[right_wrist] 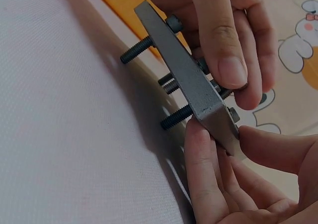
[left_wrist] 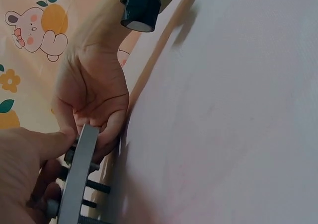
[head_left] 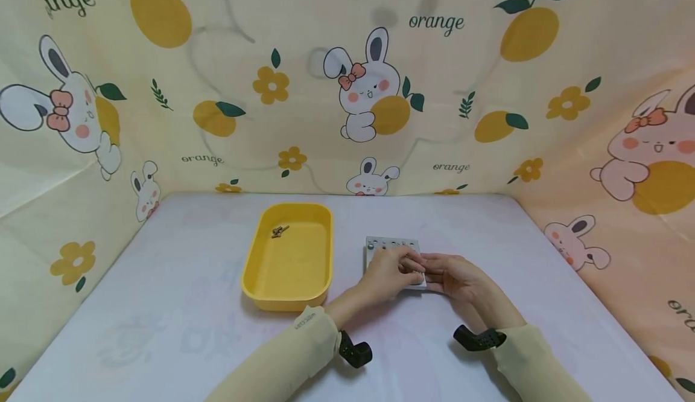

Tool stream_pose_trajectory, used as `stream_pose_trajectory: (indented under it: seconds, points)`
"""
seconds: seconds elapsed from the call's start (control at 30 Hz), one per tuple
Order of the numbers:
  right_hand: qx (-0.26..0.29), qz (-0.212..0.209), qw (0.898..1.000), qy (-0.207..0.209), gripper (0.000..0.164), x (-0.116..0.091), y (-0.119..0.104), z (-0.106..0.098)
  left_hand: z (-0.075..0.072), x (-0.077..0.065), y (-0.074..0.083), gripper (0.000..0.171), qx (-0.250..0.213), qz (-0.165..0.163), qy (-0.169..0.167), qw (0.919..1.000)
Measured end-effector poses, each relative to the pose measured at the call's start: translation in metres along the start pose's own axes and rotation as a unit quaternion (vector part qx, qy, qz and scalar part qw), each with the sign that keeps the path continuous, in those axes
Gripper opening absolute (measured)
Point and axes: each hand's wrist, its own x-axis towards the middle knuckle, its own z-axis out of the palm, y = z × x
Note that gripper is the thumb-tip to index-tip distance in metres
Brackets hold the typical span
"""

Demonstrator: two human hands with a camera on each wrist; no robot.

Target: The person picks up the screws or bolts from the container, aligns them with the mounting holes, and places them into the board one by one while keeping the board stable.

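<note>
A grey metal plate (head_left: 374,252) with rows of holes is lifted slightly off the table, tilted in the wrist views. Several dark screws (right_wrist: 136,50) pass through it, their threaded ends sticking out below. My right hand (head_left: 458,276) holds the plate by its right end, thumb on the upper face and fingers beneath. Over the top face, my left hand (head_left: 387,272) pinches a screw (right_wrist: 226,92) between thumb and fingertips, at the plate near the right hand. The pinched screw is mostly hidden by the fingers.
A yellow tray (head_left: 288,275) stands to the left of the plate, with a few small screws (head_left: 279,231) lying near its far end. The white table (head_left: 179,305) is bordered by a printed cloth (head_left: 304,22) at the back and sides.
</note>
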Motion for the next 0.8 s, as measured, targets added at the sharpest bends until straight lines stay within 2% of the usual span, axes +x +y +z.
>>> stream_pose_trajectory:
  seconds: [0.23, 0.5, 0.67, 0.8]
  points:
    - [-0.002, 0.001, 1.000, 0.004, 0.019, 0.001, 0.000, 0.001, -0.003, -0.001, 0.002, 0.029, 0.030, -0.001, 0.006, 0.9995]
    - [0.005, 0.004, 1.000, 0.014, 0.021, 0.002, 0.002, 0.003, -0.012, -0.008, 0.004, 0.033, 0.026, 0.005, 0.004, 0.9996]
    - [-0.006, 0.013, 0.999, 0.039, 0.035, 0.003, 0.002, 0.002, -0.025, -0.013, 0.011, 0.030, 0.041, 0.023, 0.016, 0.9988]
    - [0.000, 0.019, 0.998, 0.058, 0.045, 0.004, 0.001, 0.004, -0.045, -0.020, 0.019, 0.026, 0.050, 0.031, 0.030, 0.9978]
